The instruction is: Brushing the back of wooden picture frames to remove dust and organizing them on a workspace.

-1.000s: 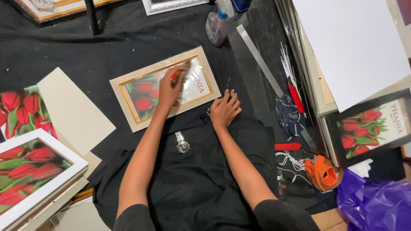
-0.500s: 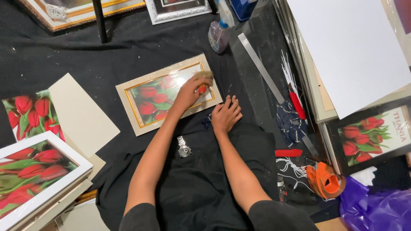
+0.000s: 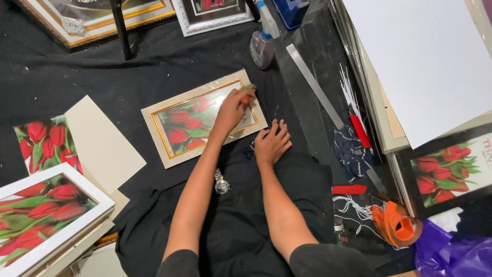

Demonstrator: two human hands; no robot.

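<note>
Cream framed tulip picture (image 3: 197,120), corner hidden under left hand (image 3: 233,106) gripping indistinct small object (image 3: 248,89), right hand (image 3: 271,143) flat, open.

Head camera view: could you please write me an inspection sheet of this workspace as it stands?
Surface: black cloth spread over the work area, creased.
Job's things: cream and gold picture frame with a red tulip print, lying flat.
Clutter: metal ruler, spray bottle, red-handled tool, orange tape dispenser, beige card, wristwatch, purple bag.
Grippers: left hand holds a small cloth-like pad at the frame's upper right corner; right hand rests flat on the cloth beside the frame.
Cables: white cords.
Surroundings: more framed tulip prints, white board.
</note>
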